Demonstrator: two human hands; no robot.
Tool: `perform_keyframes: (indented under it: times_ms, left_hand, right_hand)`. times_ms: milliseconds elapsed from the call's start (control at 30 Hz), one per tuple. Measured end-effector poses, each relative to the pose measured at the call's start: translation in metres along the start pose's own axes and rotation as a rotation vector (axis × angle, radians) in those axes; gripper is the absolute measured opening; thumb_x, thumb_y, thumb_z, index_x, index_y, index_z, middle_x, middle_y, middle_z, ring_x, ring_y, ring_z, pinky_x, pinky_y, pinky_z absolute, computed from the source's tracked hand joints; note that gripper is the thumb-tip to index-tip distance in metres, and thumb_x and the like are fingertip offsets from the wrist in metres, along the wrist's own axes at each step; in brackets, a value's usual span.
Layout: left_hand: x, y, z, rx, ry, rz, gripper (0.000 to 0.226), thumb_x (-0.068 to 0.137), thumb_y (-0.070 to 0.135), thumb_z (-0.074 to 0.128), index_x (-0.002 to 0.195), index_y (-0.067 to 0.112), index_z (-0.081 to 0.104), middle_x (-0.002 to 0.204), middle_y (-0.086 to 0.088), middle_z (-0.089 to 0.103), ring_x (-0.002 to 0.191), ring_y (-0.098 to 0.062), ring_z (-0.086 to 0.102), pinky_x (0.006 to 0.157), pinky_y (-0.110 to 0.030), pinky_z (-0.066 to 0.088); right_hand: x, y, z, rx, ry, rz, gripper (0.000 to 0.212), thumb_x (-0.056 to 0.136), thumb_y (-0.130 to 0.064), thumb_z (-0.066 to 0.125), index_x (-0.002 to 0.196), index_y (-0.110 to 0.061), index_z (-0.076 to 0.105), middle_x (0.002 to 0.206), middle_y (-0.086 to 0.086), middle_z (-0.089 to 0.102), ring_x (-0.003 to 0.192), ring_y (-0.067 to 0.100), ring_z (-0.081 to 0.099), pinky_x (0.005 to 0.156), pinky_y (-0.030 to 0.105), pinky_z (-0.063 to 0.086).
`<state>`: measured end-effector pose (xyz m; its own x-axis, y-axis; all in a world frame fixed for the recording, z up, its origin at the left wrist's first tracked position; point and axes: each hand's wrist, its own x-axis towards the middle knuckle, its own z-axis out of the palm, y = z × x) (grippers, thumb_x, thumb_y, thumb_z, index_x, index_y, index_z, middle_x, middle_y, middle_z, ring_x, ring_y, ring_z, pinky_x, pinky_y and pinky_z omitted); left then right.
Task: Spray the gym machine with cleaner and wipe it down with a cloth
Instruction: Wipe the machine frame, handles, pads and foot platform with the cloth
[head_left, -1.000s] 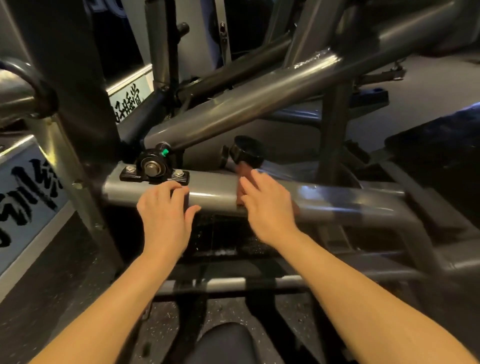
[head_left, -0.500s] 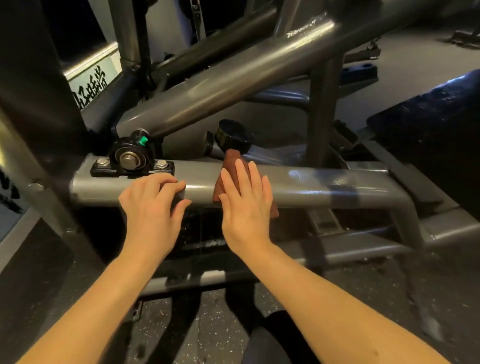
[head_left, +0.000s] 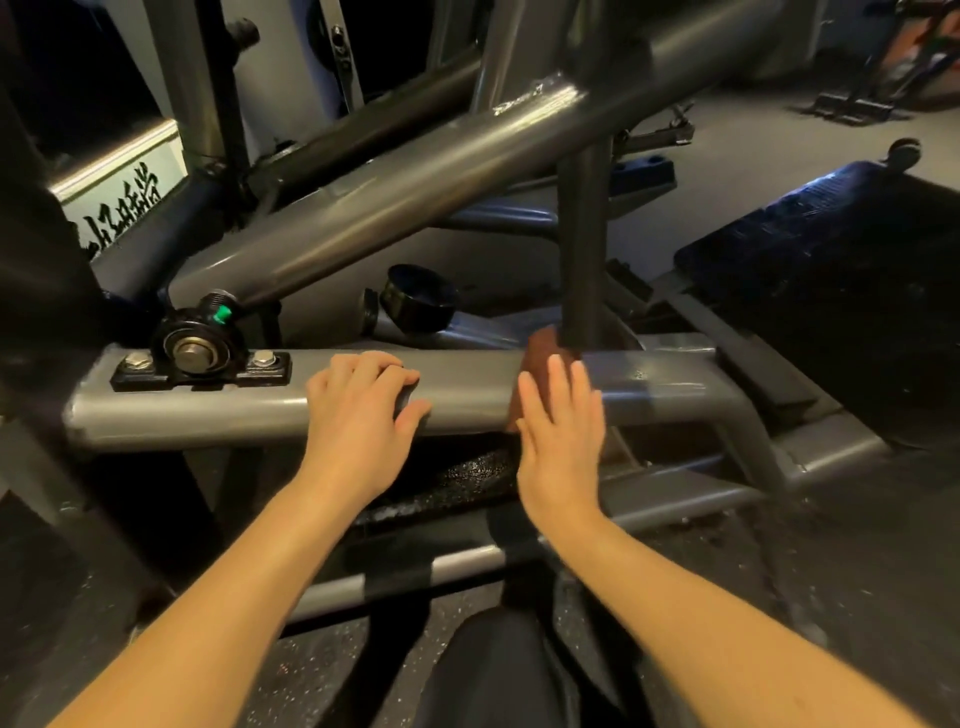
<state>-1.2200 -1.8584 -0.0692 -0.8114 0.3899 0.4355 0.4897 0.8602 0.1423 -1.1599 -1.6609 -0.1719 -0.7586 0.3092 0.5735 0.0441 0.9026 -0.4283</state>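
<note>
Grey bar (head_left: 467, 387): right hand (head_left: 558, 431), fingers straight, presses cloth (head_left: 540, 353) on it beside the post (head_left: 584, 249); left hand (head_left: 358, 415), fingers curled over its top edge; speckled floor (head_left: 311, 657) below.

**One camera, worn on the head**

There is just one view. It sits on the person's head and looks forward and down. The long grey metal bar of the gym machine (head_left: 467, 387) is very near, across the middle. Both bare arms (head_left: 234, 587) come in from the bottom edge.
</note>
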Motion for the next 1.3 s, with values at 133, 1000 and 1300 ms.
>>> perform_keyframes:
  times_ms: [133,1000,1300]
  left_hand:
    - [-0.004,-0.002,0.003,-0.01,0.026,-0.013,0.036,0.096,0.04,0.067,0.127,0.023,0.069,0.13,0.002,0.06,0.123,-0.025,0.047,0.101,-0.044,0.033]
    - [0.013,0.028,0.028,0.017,0.013,-0.012,0.043,0.096,0.051,0.061,0.126,0.021,0.068,0.128,-0.002,0.058,0.123,-0.029,0.042,0.101,-0.047,0.033]
    - [0.012,0.033,0.025,0.035,0.03,-0.015,0.04,0.095,0.05,0.061,0.123,0.022,0.067,0.124,0.0,0.058,0.12,-0.026,0.044,0.099,-0.042,0.031]
  right_hand:
    - [-0.003,-0.033,0.017,0.076,0.036,-0.12,0.065,0.096,-0.008,0.057,0.158,-0.021,0.04,0.17,0.01,0.022,0.16,0.031,0.005,0.128,0.057,0.008]
    - [0.047,0.077,-0.039,0.014,-0.28,0.012,0.047,0.107,-0.03,0.039,0.15,-0.018,0.051,0.164,0.009,0.037,0.154,0.028,0.028,0.127,0.051,0.023]
    - [0.119,0.009,-0.034,-0.008,-0.688,-0.062,0.04,0.111,-0.021,0.039,0.147,-0.012,0.055,0.156,0.011,0.048,0.145,0.029,0.038,0.119,0.041,0.027]
